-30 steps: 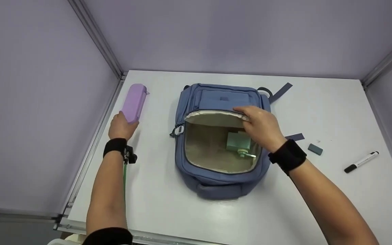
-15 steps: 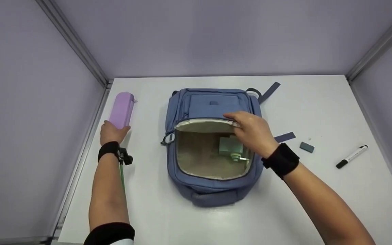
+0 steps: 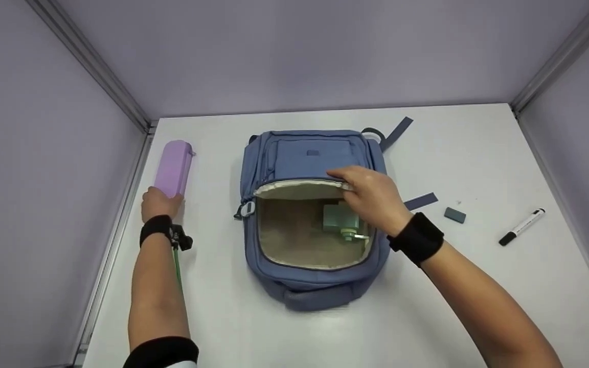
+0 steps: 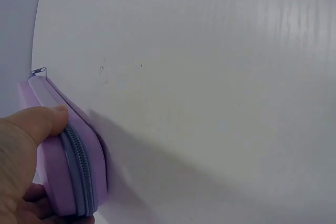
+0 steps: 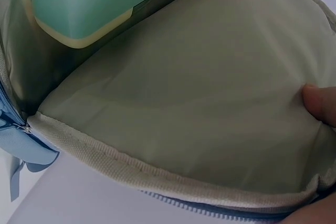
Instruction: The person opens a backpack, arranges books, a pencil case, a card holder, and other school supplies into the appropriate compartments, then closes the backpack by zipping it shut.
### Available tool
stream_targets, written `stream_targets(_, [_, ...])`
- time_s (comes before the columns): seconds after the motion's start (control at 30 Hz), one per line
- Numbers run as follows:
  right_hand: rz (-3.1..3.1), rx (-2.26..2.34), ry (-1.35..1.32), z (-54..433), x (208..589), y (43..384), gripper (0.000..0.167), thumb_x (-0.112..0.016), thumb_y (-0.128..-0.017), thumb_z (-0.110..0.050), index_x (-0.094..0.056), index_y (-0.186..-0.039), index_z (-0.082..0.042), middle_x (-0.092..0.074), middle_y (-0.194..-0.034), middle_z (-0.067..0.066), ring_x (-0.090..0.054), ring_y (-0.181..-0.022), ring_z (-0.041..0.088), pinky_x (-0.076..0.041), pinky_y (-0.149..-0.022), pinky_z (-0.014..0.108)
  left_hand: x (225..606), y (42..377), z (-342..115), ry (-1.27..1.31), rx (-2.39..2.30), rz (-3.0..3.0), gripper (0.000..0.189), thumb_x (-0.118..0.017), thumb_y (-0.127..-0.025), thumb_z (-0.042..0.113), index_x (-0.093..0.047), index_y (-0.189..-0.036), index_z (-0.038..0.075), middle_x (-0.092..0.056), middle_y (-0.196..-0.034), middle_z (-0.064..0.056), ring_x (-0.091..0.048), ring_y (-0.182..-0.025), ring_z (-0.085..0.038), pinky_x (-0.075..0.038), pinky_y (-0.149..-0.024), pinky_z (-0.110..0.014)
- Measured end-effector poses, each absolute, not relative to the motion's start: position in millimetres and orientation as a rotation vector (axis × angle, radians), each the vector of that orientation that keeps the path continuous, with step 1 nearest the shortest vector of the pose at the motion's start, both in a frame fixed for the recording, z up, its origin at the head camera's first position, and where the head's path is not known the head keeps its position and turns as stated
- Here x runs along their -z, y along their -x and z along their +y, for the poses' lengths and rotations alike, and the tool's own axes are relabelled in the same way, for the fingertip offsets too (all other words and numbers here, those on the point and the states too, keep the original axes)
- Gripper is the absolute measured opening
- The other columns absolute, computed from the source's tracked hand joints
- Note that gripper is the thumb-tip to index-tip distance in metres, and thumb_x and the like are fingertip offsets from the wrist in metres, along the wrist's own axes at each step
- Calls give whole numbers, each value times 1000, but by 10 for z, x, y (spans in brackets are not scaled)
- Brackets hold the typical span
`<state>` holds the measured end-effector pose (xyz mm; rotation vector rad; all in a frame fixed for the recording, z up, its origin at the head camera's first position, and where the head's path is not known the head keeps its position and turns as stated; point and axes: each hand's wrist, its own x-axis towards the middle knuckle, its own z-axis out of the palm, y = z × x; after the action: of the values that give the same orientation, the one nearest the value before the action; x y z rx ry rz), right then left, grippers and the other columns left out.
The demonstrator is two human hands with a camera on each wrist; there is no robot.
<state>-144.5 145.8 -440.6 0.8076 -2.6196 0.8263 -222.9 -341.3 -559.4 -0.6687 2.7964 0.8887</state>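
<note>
At the table's left edge lies a purple zippered pencil case [image 3: 173, 166]. My left hand [image 3: 160, 204] grips its near end, with the thumb [image 4: 50, 121] over the zip side and fingertips beneath in the left wrist view. A blue backpack [image 3: 317, 278] lies in the middle, its main compartment unzipped. My right hand [image 3: 374, 197] pinches the edge of the backpack's front flap [image 3: 297, 190] and holds it raised. Inside the compartment, on the right, is a mint-green bottle-like container [image 3: 339, 217] with a yellowish-green neck and a pale loop; my right hand partly covers the opening near it.
To the right of the backpack lie a small dark green block [image 3: 455, 215] and a white marker [image 3: 522, 227] with a black cap. Two straps [image 3: 421, 201] stick out from the backpack's right side. Grey panels [image 3: 315, 56] enclose the white table [image 3: 458, 153].
The head view has shifted, so everything sits farther left in it. My left hand still grips the pencil case, and my right hand still holds the flap up.
</note>
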Motion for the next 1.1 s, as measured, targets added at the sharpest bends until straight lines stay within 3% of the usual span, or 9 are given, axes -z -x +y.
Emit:
stream_targets(0.47, [-2599, -841, -805, 1438, 4398, 1438, 43, -64, -88, 7, -71, -128, -6, -73, -119, 11, -69, -109, 29, -56, -87, 46, 5391, 1810, -3305, 572, -988, 2896, 71, -65, -96, 36, -41, -141, -15, -52, -135, -35, -54, -122, -49, -45, -101, -59])
stream_targets(1.1, [-2592, -896, -726, 1391, 4366, 1521, 41, -57, -90, 8, -70, -127, -2, -71, -121, 16, -67, -111, 32, -54, -90, 48, 5093, 377, -2731, 284, -1053, 2974, 88, -80, -87, 41, -41, -147, -11, -53, -134, -31, -56, -121, -44, -46, -100, -62])
